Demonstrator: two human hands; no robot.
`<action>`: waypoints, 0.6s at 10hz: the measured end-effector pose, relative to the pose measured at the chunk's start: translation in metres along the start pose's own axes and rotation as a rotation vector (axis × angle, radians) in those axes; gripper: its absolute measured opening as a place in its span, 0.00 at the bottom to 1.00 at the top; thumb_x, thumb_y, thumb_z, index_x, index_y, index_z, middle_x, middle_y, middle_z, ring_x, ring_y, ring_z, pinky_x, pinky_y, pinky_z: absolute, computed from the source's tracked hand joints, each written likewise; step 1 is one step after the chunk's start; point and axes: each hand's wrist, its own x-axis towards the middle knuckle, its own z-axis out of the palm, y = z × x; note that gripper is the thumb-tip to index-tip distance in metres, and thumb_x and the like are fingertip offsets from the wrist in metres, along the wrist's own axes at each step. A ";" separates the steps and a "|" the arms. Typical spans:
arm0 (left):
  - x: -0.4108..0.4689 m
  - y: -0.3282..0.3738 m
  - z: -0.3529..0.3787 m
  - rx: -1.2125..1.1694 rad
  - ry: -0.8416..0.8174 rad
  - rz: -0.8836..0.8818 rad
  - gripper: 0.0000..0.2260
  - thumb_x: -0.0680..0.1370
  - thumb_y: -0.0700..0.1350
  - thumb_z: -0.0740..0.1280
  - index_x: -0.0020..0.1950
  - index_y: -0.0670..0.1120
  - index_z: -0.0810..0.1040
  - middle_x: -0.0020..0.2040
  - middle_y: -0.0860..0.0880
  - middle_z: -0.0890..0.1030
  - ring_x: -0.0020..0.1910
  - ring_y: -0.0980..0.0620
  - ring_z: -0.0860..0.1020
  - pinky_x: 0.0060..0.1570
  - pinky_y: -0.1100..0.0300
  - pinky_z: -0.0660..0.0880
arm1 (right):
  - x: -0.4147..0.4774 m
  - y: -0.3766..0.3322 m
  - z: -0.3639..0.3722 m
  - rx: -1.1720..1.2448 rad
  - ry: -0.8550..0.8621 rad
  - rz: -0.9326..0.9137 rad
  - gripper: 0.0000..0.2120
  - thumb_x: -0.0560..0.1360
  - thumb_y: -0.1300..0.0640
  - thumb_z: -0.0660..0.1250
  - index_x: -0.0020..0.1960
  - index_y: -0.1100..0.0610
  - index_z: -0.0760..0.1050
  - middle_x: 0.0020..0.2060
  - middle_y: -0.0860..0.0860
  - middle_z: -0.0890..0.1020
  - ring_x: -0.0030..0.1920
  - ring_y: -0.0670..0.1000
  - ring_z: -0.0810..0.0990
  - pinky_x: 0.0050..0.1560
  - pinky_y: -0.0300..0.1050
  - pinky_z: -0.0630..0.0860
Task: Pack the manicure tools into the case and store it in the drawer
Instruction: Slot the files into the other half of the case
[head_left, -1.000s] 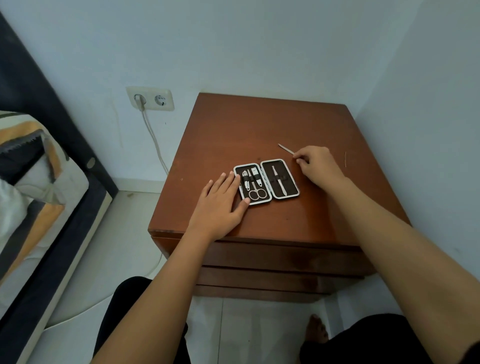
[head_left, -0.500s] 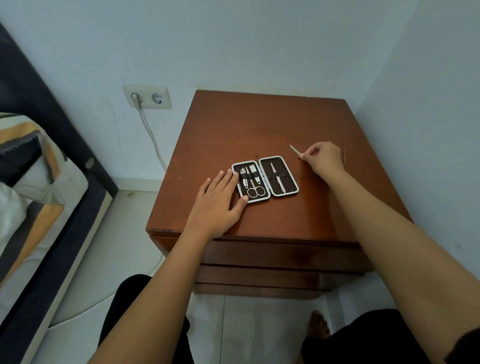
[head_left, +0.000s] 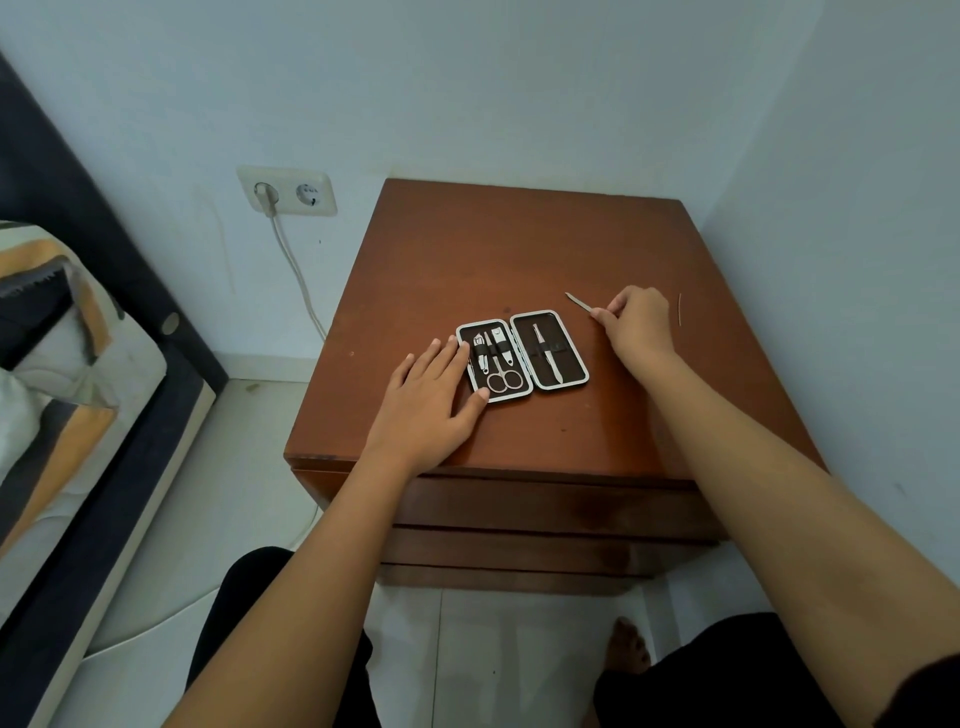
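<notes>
The manicure case (head_left: 522, 356) lies spread flat on the brown nightstand (head_left: 498, 260), its dark lining up. Its left half holds scissors (head_left: 503, 376), clippers and another small tool; its right half holds one slim metal tool (head_left: 544, 351). My left hand (head_left: 434, 397) rests flat on the wood with fingers spread, touching the case's left edge. To the right of the case, my right hand (head_left: 636, 322) pinches a thin metal tool (head_left: 577, 301) that points up and left just above the top. Another thin tool (head_left: 680, 310) lies right of that hand.
The nightstand's drawers (head_left: 545, 506) are closed below the front edge. White walls stand behind it and to its right. A wall socket (head_left: 287, 191) with a plugged cable is at the left, a bed (head_left: 67, 364) further left. My knees and a bare foot (head_left: 629, 647) are below.
My right hand has drawn the thin tool to the right and slightly up off the wood. My left hand and the case have kept their place.
</notes>
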 end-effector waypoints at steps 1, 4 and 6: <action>0.000 0.000 0.000 0.005 0.000 -0.001 0.27 0.80 0.57 0.51 0.77 0.49 0.51 0.78 0.52 0.53 0.77 0.55 0.48 0.74 0.56 0.42 | 0.000 -0.002 0.001 -0.026 -0.013 0.000 0.10 0.75 0.56 0.67 0.45 0.64 0.79 0.53 0.62 0.77 0.54 0.61 0.75 0.54 0.50 0.71; 0.001 0.000 0.000 0.012 0.005 0.000 0.27 0.80 0.57 0.51 0.77 0.49 0.52 0.78 0.51 0.53 0.77 0.55 0.48 0.74 0.56 0.42 | -0.004 0.000 0.005 -0.028 0.001 -0.034 0.09 0.76 0.55 0.64 0.47 0.62 0.75 0.53 0.62 0.75 0.56 0.61 0.73 0.56 0.51 0.70; 0.002 0.000 0.001 0.012 0.006 0.001 0.27 0.80 0.57 0.51 0.77 0.49 0.52 0.78 0.51 0.53 0.77 0.55 0.48 0.74 0.56 0.43 | -0.004 0.005 -0.004 0.014 -0.061 -0.046 0.11 0.70 0.54 0.72 0.46 0.61 0.78 0.49 0.59 0.79 0.52 0.56 0.76 0.48 0.43 0.67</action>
